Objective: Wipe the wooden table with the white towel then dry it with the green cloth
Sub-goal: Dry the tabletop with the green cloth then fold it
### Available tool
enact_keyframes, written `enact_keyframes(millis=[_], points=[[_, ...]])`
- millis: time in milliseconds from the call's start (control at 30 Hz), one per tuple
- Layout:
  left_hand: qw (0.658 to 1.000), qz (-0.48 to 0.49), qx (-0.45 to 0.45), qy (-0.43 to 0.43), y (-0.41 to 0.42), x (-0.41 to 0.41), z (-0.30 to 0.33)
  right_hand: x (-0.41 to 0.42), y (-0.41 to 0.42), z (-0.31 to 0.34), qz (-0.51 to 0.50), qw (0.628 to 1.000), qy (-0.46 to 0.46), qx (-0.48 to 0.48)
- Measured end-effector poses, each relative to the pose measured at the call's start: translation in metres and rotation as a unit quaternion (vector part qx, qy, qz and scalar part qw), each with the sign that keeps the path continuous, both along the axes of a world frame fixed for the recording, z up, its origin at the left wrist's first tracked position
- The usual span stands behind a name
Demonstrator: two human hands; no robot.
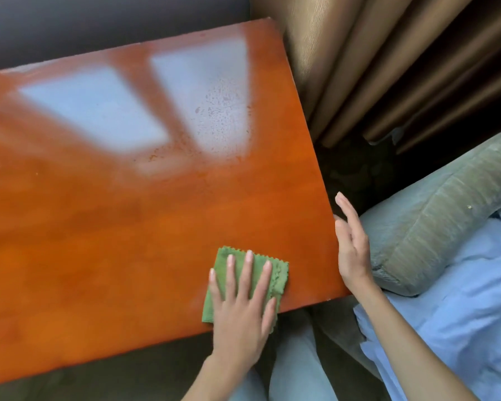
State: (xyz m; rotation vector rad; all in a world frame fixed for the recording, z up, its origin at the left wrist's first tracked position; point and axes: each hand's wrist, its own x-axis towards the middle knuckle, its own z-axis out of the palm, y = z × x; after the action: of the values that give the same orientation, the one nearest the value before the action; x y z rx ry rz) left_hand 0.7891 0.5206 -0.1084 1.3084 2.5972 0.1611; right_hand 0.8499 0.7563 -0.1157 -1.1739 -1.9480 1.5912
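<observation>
The glossy orange-brown wooden table (113,227) fills most of the view, with window reflections on its far half. A folded green cloth (275,277) lies flat on the table near its front right corner. My left hand (240,308) presses down on the cloth with fingers spread. My right hand (352,241) rests against the table's right edge, fingers straight and apart, holding nothing. Small water droplets (220,111) speckle the table's far right part. The white towel is not in view.
Brown curtains (373,68) hang beyond the table's right edge. A grey-green cushion (434,221) and a light blue fabric (451,314) lie to the right of my right hand. My legs in light jeans (295,366) show below the table's front edge.
</observation>
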Motion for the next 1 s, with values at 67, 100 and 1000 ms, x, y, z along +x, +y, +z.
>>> enact_keyframes(millis=[67, 100, 1000], points=[[0.996, -0.091, 0.0, -0.017, 0.034, 0.03, 0.001, 0.003, 0.006, 0.0, -0.054, 0.992, 0.033, -0.108], [0.992, -0.128, -0.004, -0.018, 0.054, 0.037, 0.0, 0.004, 0.011, 0.001, -0.061, 0.986, 0.032, -0.151], [0.995, 0.096, 0.01, -0.009, 0.098, 0.019, 0.003, -0.073, 0.039, 0.004, 0.091, 0.99, -0.104, 0.019]])
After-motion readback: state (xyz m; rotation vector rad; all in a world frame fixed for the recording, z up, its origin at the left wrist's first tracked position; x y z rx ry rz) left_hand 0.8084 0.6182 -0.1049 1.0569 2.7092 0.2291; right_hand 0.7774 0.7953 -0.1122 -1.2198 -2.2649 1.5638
